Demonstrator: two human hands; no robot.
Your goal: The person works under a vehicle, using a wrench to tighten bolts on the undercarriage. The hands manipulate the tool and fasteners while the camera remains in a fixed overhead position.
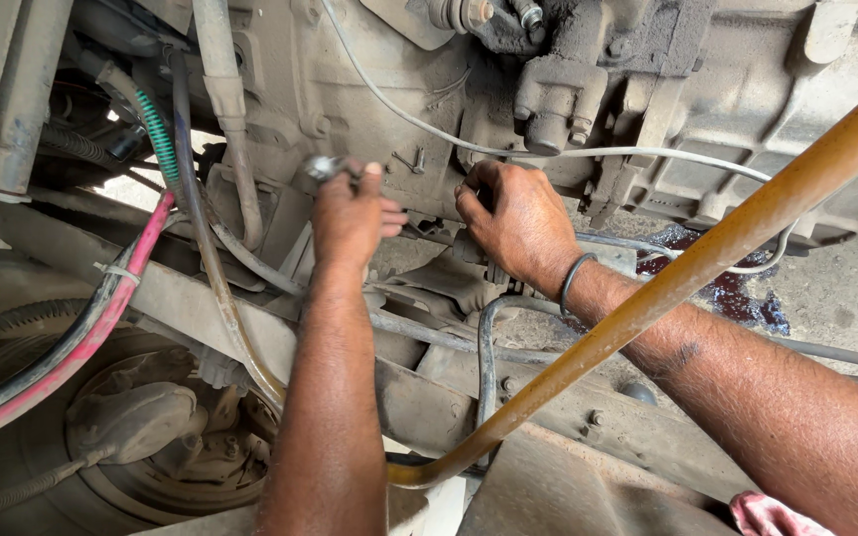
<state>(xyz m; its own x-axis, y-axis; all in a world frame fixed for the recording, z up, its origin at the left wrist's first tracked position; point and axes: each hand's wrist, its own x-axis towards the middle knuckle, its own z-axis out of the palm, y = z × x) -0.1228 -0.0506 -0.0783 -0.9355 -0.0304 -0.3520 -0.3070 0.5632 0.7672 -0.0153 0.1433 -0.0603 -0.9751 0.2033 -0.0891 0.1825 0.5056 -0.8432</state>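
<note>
One orange pipe (707, 253) crosses the right hand's (513, 223) forearm.

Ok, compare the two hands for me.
The left hand grips a small metal tool, thumb up; the right hand holds no tool I can see and presses its fingers against the dusty housing. The right wrist wears a dark band; the left wrist is bare. Both are grimy and reach the same spot.

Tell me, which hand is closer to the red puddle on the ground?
The right hand. It grips the dirty housing just left of the red puddle, with the orange pipe crossing between them. The left hand, holding a small metal tool, is farther left.
</note>
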